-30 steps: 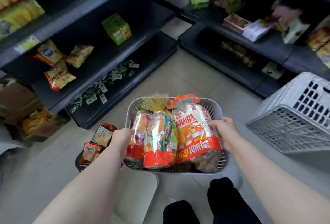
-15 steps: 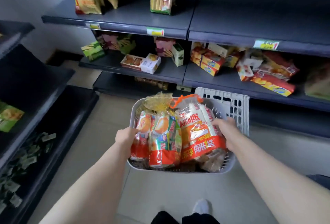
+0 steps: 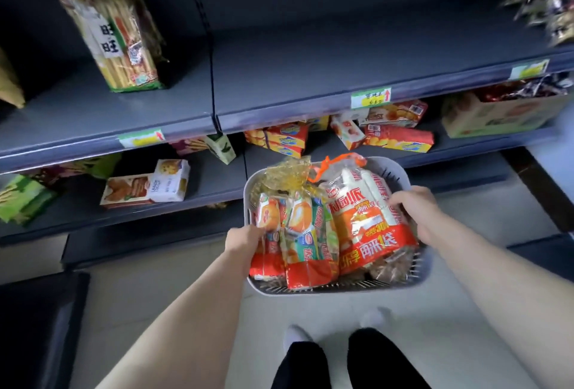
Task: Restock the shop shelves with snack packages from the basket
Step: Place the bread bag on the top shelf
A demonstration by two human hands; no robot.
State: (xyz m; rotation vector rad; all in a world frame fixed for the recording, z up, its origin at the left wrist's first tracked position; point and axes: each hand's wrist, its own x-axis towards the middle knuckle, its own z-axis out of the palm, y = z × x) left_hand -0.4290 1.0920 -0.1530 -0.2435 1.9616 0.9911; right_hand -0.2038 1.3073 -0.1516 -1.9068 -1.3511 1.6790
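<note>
I carry a grey plastic basket [image 3: 341,288] in front of me, above the floor. My left hand [image 3: 243,241] grips its left rim and my right hand [image 3: 414,213] grips its right rim. Inside stand several snack packages: a large orange-and-white rice cracker bag [image 3: 365,218] on the right, two narrower orange-and-green bags [image 3: 306,233] on the left, and a gold cellophane bag [image 3: 287,176] at the back. The dark grey shelf [image 3: 279,78] right ahead of the basket is mostly bare.
A tall pack of biscuit sticks [image 3: 121,31] stands on the upper shelf's left. The lower shelf [image 3: 211,183] holds biscuit boxes [image 3: 146,185], orange packets [image 3: 397,138] and a cardboard carton [image 3: 497,114]. My feet [image 3: 298,336] are on the tiled floor.
I have turned right from the left-hand shelves and moved close to the facing shelf unit, which now fills the view. Both hands keep their hold on the basket.
</note>
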